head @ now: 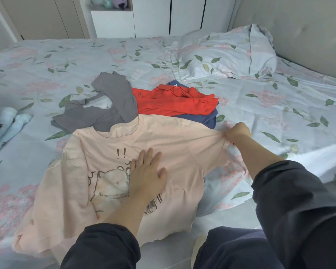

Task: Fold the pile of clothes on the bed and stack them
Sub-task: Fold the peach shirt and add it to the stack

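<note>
A pale pink T-shirt [175,144] with a bear drawing lies face up and spread out on the bed in front of me. My left hand [146,174] presses flat on its chest print, fingers straight. My right hand [238,133] pinches the end of the shirt's right sleeve, pulled out to the side. Behind the shirt lie a crumpled grey garment [113,105], a red garment [175,101] and, under the red one, a blue garment [208,118].
The bed [47,61] has a pale blue floral sheet. A matching pillow [223,55] lies at the back right against a padded headboard [299,32]. Light blue socks [6,123] lie at the left edge. White cupboards [153,16] stand behind the bed.
</note>
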### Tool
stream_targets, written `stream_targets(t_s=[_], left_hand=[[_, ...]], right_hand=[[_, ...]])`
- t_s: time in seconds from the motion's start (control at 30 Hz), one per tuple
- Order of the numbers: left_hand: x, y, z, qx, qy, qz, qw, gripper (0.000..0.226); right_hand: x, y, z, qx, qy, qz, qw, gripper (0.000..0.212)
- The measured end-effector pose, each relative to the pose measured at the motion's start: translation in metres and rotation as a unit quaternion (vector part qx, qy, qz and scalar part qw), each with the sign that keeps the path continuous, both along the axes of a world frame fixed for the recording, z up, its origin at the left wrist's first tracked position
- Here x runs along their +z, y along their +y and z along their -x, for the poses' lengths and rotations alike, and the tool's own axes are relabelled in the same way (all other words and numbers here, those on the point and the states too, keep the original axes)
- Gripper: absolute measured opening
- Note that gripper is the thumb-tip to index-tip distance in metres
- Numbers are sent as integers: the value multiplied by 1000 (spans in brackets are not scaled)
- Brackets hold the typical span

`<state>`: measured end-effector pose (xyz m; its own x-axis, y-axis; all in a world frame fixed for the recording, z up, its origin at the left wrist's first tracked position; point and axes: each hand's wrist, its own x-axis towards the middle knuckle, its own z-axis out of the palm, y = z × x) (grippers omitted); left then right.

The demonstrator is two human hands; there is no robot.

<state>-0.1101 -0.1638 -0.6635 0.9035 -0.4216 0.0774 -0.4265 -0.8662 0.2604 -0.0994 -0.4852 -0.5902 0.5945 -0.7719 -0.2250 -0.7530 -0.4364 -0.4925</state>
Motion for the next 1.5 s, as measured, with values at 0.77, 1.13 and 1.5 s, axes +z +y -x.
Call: stream_targets(t_s=[0.77, 1.13, 1.5], left_hand=[[37, 118, 26, 13, -71, -179, 981, 55], [53, 253, 43, 293, 50, 73, 952, 25], [46, 261, 57, -105, -65, -176, 977, 44]], right_hand=[[-22, 190, 38, 283, 131, 195, 930, 64], [-55, 342, 53, 461, 45, 155, 873, 61], [-54, 343, 47, 454, 79, 156, 873, 62]])
